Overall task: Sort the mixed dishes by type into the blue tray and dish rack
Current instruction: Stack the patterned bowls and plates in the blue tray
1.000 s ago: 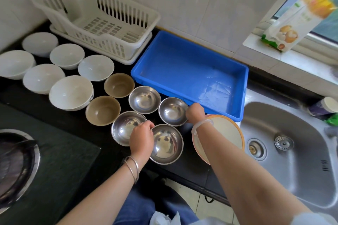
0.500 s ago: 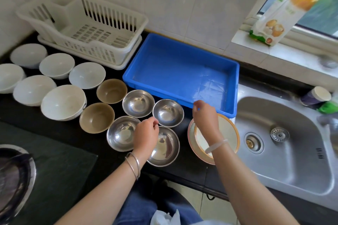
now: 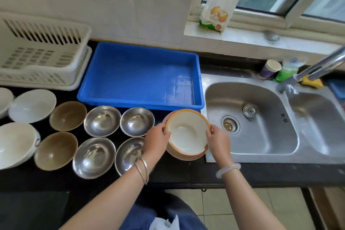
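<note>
My left hand (image 3: 155, 141) and my right hand (image 3: 217, 139) grip opposite rims of a white bowl with an orange rim (image 3: 186, 134), which sits in another orange-rimmed dish just in front of the blue tray (image 3: 104, 82). The tray has nothing in it. The white dish rack (image 3: 43, 65) stands at the far left against the wall. Several steel bowls (image 3: 101, 121) sit left of my hands, the nearest partly hidden by my left wrist. Two brown bowls (image 3: 68, 115) and several white bowls (image 3: 32, 105) lie further left.
A steel double sink (image 3: 252, 117) with a tap (image 3: 317, 67) lies to the right. A paper cup (image 3: 270, 70) and green bottle (image 3: 287, 70) stand behind it. A food packet (image 3: 222, 2) leans on the window sill. Floor tiles show below the counter edge.
My left hand left the steel bowl and moved right to the orange-rimmed bowl. My right hand took its other rim. The view has swung right toward the sink.
</note>
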A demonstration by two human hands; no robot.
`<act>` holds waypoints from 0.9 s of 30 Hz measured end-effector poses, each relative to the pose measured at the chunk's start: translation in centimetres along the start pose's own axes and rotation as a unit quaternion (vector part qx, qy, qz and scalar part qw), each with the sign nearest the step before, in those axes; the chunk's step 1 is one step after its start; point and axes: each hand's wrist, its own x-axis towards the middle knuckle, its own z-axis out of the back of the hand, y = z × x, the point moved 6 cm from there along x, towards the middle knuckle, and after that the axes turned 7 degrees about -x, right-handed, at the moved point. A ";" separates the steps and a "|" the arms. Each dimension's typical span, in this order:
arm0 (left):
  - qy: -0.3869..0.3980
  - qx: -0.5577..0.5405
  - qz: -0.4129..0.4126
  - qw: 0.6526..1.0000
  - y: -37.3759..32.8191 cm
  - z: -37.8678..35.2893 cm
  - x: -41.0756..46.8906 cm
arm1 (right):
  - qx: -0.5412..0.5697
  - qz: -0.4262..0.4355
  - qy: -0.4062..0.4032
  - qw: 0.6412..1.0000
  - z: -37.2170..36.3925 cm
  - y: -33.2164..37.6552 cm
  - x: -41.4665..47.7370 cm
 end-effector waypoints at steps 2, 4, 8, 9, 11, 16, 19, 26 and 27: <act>-0.006 0.006 0.002 1.000 -0.1 0.1 0.4 | 0.015 -0.015 0.010 1.000 -0.5 -0.5 -0.7; -0.008 0.011 -0.003 1.000 -0.3 0.3 0.7 | 0.055 -0.034 0.029 0.998 -1.0 -0.9 -1.6; -0.017 0.028 -0.029 0.999 -0.8 0.6 1.1 | 0.086 -0.060 0.015 0.994 -1.3 -1.0 -3.0; -0.019 0.026 -0.032 0.999 -0.9 0.6 1.2 | 0.092 -0.062 0.003 0.994 -1.2 -1.0 -3.1; -0.021 0.021 -0.030 0.999 -1.1 0.5 1.2 | 0.125 -0.067 0.006 0.990 -1.3 -0.8 -3.3; -0.016 0.006 -0.022 1.000 -1.8 0.6 1.4 | 0.152 -0.083 0.012 0.985 -0.3 -0.9 -3.1; -0.007 -0.007 -0.041 0.999 -3.6 0.9 1.8 | 0.152 -0.079 -0.011 0.985 1.8 -1.3 -2.8; 0.051 -0.044 -0.094 0.993 -9.5 -2.0 1.4 | 0.140 -0.114 -0.091 0.979 7.7 -5.2 -2.5; 0.064 -0.049 -0.094 0.992 -10.0 -2.8 1.1 | 0.140 -0.125 -0.096 0.978 8.3 -6.1 -2.6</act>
